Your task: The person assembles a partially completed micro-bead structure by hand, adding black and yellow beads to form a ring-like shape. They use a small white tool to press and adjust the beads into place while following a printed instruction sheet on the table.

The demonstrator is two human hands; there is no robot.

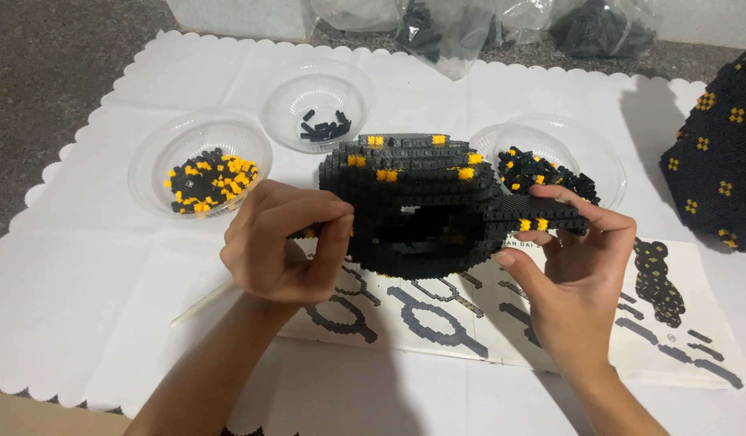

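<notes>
Both hands gripped the black-and-yellow brick model (413, 202) at frame centre: left hand (280, 242) pinched its edge, right hand (574, 258) clasped the projecting layer; firm support seemed wise.

We see a home craft spot on the floor, white scalloped sheet (82, 266) over speckled ground (42, 73), clear bowls of tiny bricks (199, 165), picture guide (550, 323), bags of pieces (445, 28)

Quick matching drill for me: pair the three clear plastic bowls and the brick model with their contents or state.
1. Left clear plastic bowl
2. Middle clear plastic bowl
3. Right clear plastic bowl
4. Black and yellow brick model

A. Only a few black bricks
B. Held by both hands
C. Partly hidden behind the model
D. Mixed black and yellow bricks, in full view

Pairs: 1-D, 2-A, 3-C, 4-B
</notes>
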